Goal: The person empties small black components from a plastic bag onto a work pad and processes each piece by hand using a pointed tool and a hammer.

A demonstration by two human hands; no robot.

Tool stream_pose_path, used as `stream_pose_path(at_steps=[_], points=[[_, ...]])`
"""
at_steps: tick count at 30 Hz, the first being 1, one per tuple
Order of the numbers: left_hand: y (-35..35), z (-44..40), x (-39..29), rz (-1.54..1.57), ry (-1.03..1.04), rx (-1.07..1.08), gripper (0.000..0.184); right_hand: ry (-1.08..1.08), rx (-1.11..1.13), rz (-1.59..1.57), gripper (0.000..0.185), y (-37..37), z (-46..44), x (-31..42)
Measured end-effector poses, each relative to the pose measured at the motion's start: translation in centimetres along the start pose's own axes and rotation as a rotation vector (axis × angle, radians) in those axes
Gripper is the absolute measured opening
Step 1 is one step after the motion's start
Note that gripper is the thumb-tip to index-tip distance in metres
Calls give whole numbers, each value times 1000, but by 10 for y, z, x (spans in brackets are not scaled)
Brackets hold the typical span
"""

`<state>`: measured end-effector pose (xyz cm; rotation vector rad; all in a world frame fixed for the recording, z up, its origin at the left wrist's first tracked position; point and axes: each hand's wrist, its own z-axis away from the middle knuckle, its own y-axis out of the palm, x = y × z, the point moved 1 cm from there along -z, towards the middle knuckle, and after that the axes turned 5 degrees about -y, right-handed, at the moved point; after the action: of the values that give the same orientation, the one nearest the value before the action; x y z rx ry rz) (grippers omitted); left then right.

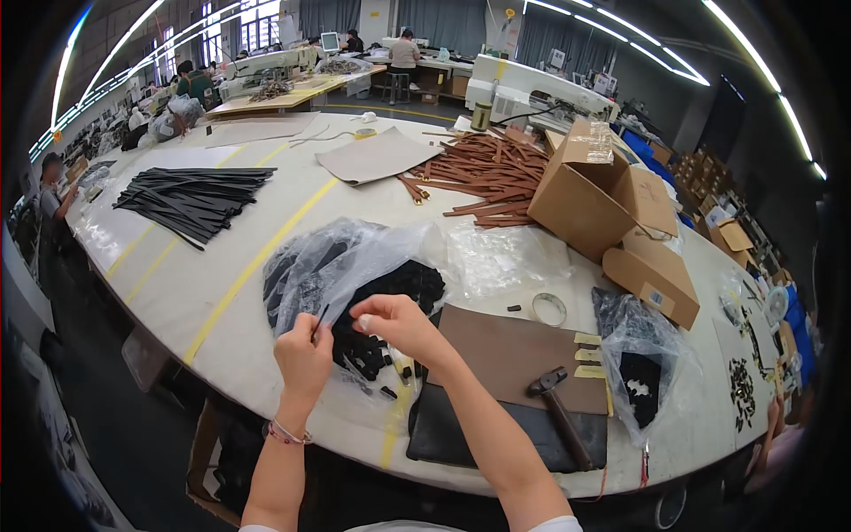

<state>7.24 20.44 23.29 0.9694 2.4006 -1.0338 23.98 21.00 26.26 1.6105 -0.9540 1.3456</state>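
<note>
My left hand (304,353) is closed on a thin dark strip (321,317) whose end sticks up above the fingers. Just to its right, my right hand (394,326) has its fingers curled, with something small and white at the fingertips that is too small to make out. Both hands are over a clear plastic bag (341,244) of black pieces (412,282). Several small black pieces lie loose below the bag's opening. A hammer (560,412) rests on a brown mat (505,355) and a black mat (461,434) to the right.
Black straps (191,199) lie at left and brown straps (492,168) at the back, beside an open cardboard box (576,191). A tape roll (549,309) and a second bag (640,368) are at right. Co-workers sit or stand around the room; one person's arm shows at far right.
</note>
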Motion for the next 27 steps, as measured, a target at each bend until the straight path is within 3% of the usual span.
stream_pose_path(at_steps=[2, 5, 9, 11, 21, 24, 27], points=[[-12, -1, -2, 177, -202, 0, 18, 118, -157, 1297, 32, -2, 11, -6], [-19, -3, -13, 267, -237, 14, 17, 59, -179, 1552, 22, 0, 20, -51], [-20, -3, -16, 291, -248, 56, 16, 85, -232, 1550, 31, 10, 19, -67], [-20, -2, -16, 298, -243, 56, 16, 197, -260, 1426, 38, 11, 16, -67], [-14, -2, -26, 383, -220, 29, 14, 46, -375, 1208, 33, 44, -31, -91], [-15, -4, -23, 353, -219, 64, 14, 72, -321, 1142, 48, 55, -44, -96], [-14, -7, -26, 365, -235, 72, 15, 50, -232, 1214, 79, 53, -42, -94]])
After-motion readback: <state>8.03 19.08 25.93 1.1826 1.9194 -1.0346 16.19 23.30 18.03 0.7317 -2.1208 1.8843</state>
